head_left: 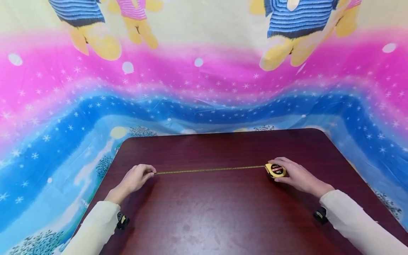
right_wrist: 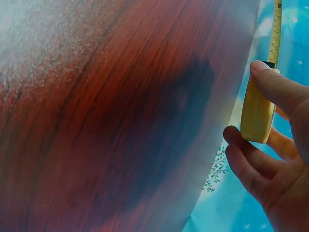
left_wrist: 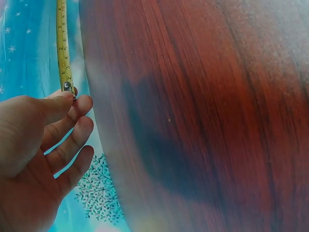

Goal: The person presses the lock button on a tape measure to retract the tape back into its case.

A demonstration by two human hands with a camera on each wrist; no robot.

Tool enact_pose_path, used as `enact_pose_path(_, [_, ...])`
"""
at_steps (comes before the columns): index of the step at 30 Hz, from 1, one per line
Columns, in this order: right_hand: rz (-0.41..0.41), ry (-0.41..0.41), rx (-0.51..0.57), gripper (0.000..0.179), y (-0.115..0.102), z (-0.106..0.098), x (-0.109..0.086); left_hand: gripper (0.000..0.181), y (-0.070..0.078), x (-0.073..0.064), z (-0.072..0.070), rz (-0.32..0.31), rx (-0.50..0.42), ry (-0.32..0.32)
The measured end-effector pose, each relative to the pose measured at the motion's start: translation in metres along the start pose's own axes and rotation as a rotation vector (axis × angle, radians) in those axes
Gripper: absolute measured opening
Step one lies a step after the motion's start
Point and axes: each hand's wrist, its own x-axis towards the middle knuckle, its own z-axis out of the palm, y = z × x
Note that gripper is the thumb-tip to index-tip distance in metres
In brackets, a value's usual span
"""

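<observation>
A yellow tape measure [head_left: 276, 170] with a black and red round label is held by my right hand [head_left: 298, 176], thumb on one side and fingers on the other. Its yellow blade [head_left: 204, 170] stretches straight across to my left hand [head_left: 135, 178]. There the thumb and forefinger pinch the metal end hook [left_wrist: 67, 87], while the other fingers are loosely bent. In the right wrist view the case [right_wrist: 258, 108] is seen edge-on, with the thumb near the mouth where the blade comes out. The blade is held above the table, apart from it.
Below lies a dark red-brown wooden table [head_left: 204, 212] with rounded far corners. Behind and beside it hangs a colourful printed cloth [head_left: 197, 81] with snowflakes and bears. Each wrist wears a small black camera, the left one [head_left: 122, 220] and the right one [head_left: 320, 215].
</observation>
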Motion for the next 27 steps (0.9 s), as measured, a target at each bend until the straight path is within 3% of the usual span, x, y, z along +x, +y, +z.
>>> enact_pose_path(27, [0.006, -0.019, 0.029, 0.065, -0.014, -0.001, 0.008, 0.01, 0.012, 0.008, -0.002, 0.025, 0.017, -0.02])
